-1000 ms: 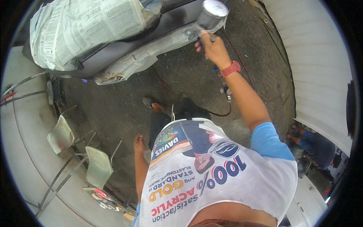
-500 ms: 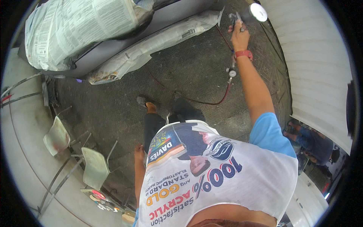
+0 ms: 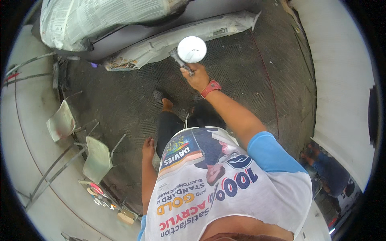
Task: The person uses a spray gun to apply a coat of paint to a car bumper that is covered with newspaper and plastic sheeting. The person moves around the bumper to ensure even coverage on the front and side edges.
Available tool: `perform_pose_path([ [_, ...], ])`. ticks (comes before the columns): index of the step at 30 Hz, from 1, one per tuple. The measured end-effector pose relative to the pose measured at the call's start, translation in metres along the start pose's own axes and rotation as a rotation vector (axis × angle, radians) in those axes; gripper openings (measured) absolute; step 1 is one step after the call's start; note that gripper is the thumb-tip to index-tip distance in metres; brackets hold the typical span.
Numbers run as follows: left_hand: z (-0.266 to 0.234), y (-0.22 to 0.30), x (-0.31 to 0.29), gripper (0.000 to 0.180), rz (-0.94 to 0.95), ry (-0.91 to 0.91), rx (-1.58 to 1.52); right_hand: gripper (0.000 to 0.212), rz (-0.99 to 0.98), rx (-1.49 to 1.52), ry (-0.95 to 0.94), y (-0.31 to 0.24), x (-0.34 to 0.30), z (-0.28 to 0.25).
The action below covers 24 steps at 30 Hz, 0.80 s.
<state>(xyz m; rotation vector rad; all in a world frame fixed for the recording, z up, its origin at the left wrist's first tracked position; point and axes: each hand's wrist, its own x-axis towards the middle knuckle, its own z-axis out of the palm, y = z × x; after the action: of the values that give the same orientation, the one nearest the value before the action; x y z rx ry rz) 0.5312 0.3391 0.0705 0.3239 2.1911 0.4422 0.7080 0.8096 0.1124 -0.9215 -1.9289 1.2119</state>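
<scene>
My right hand (image 3: pixel 197 77) is closed round the grip of a metal spray gun (image 3: pixel 180 60), held out ahead of me. A cup with a round white lid (image 3: pixel 192 49) tops the gun. Past the gun lies a smooth grey panel (image 3: pixel 132 35), bordered by newspaper masking (image 3: pixel 161 48) below and by a plastic-and-paper covered part (image 3: pixel 96 20) above. The gun's head is close to the lower masking in the picture; whether paint is leaving it I cannot tell. Beside my thigh hangs my left hand (image 3: pixel 148 148), loosely open, its fingers partly hidden.
A thin red hose (image 3: pixel 268 76) runs along the dark textured floor on the right. Two pale chairs (image 3: pixel 98 160) stand at left near metal bars (image 3: pixel 56 174). A whitish curtain-like wall (image 3: pixel 341 80) lines the right side; beyond it, another person (image 3: pixel 331 170) is low down.
My right hand has swung from the far right to the left and nearer to me, bringing the spray gun. The hose has shifted with it. My left hand stays at my side.
</scene>
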Motion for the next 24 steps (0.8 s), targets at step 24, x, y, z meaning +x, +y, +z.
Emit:
perform_pose_path([
  [24,-0.072,-0.095,0.037,0.045,-0.004,-0.084,-0.209,0.048,0.224,-0.291,-0.397,-0.087,-0.195,0.074],
])
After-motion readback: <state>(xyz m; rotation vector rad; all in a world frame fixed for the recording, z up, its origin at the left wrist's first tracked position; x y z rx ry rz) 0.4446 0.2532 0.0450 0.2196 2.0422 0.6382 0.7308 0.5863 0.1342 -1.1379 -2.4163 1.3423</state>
